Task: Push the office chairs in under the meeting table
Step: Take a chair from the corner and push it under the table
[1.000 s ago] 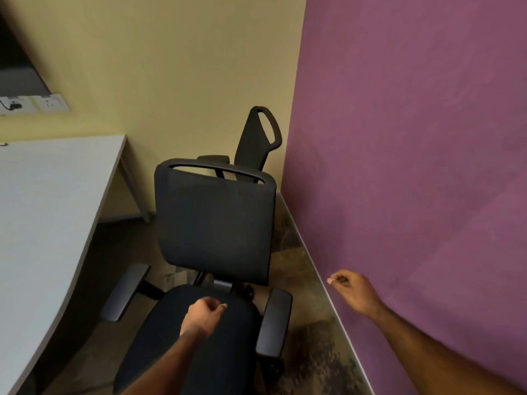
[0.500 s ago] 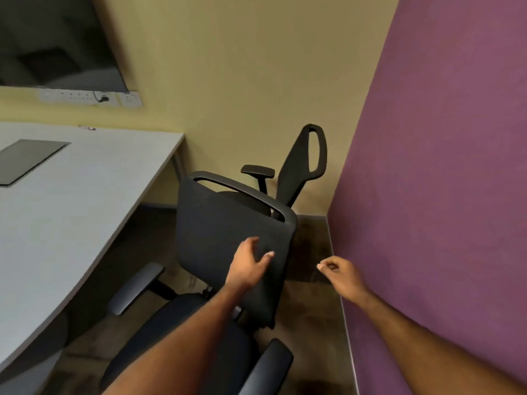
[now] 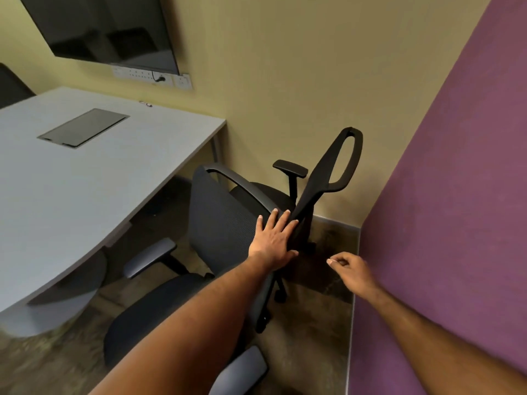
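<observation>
A black mesh office chair (image 3: 219,223) stands beside the grey meeting table (image 3: 71,178), its seat toward me and its backrest turned to the corner. My left hand (image 3: 273,240) lies flat on the right edge of that backrest, fingers spread. My right hand (image 3: 350,269) hovers loosely curled near the purple wall, holding nothing. A second black chair (image 3: 328,178) stands behind in the corner, its back leaning toward the purple wall.
A dark screen (image 3: 108,29) hangs on the yellow wall above a socket strip (image 3: 151,76). The purple wall (image 3: 456,195) closes the right side. A cable hatch (image 3: 84,127) is set in the tabletop. Another chair's back (image 3: 11,84) shows at far left.
My left hand rose from the seat to the backrest and now lies flat on its edge. My view swung left and up, so the table and screen came in.
</observation>
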{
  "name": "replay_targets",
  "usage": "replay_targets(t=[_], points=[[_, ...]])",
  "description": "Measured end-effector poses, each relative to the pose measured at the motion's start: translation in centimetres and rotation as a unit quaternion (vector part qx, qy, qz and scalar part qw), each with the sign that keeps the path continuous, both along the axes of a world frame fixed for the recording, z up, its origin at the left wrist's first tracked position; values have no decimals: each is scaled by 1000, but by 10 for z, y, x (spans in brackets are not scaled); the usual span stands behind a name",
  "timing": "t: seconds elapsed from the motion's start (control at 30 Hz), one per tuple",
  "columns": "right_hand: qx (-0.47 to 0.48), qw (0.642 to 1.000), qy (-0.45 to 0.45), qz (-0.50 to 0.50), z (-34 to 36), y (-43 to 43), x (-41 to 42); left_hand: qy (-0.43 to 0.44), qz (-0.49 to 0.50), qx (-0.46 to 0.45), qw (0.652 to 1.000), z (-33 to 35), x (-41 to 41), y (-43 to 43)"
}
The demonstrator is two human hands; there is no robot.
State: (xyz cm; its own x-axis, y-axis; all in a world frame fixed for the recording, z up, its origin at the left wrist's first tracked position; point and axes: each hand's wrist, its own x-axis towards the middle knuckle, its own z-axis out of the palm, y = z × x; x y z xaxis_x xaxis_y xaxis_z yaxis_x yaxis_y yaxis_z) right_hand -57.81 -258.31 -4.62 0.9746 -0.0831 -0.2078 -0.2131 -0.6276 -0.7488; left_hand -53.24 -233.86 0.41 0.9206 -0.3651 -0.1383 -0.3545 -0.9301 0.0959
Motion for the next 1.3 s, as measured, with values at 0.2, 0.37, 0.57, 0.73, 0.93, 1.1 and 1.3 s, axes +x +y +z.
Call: replay_targets(t=[0.2, 0.37, 0.57, 0.73, 0.93, 1.1, 1.3], points=[[6, 999, 25, 23, 1, 6, 5, -3, -3, -24, 1000, 1, -19, -7], [6, 999, 22, 25, 7, 19, 10, -21, -41, -55, 997, -1, -58, -7], [-17, 999, -7, 46, 39, 55, 27, -21, -100, -122, 987, 3, -117, 6], [-24, 998, -13, 49, 74, 101, 48, -16, -138, -143, 980, 3, -163, 22], [-136, 975, -71, 162, 92, 146, 56, -24, -156, -145, 977, 5, -191, 32], [-278, 921, -68, 265, 68, 154, 46, -14, -136, -185, 973, 8, -200, 31], [-276, 921, -131, 242, 69, 153, 48, 22, -108, -262, 959, -4, -212, 34]])
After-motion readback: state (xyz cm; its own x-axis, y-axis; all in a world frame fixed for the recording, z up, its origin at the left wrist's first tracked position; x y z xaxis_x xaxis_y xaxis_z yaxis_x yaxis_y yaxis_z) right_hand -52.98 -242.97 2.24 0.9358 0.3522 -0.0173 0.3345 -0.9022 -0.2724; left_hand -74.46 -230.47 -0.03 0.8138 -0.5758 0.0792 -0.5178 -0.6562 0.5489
